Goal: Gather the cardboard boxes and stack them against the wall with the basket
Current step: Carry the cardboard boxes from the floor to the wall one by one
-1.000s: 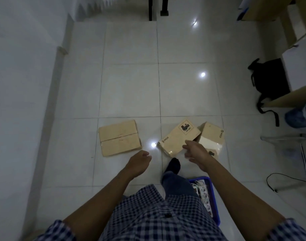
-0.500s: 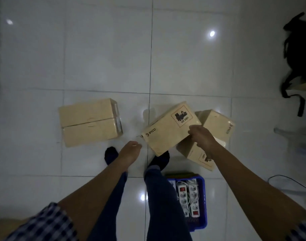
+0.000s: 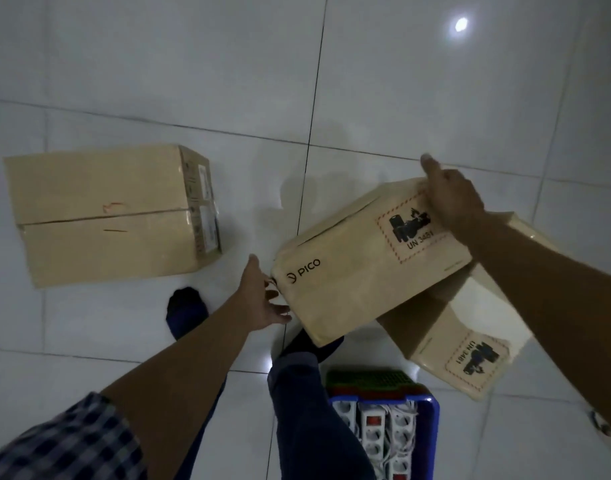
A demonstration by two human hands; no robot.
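Observation:
Three cardboard boxes lie on the white tiled floor. The PICO box (image 3: 359, 268) is tilted, its right part resting over a second printed box (image 3: 467, 344). My right hand (image 3: 449, 199) grips the PICO box at its far top corner, fingers curled over the edge. My left hand (image 3: 262, 299) has spread fingers touching the box's near left end. A larger plain box (image 3: 106, 216) lies apart at the left. The blue basket (image 3: 432, 410), holding white power strips, stands by my feet at the bottom.
My two feet in dark socks (image 3: 186, 306) stand between the plain box and the PICO box. A ceiling light reflects off the tiles at the top right. No wall shows in this view.
I have bent lower and the camera came closer. My right hand took hold of the PICO box's far corner and tipped it up; my left hand reached its near end.

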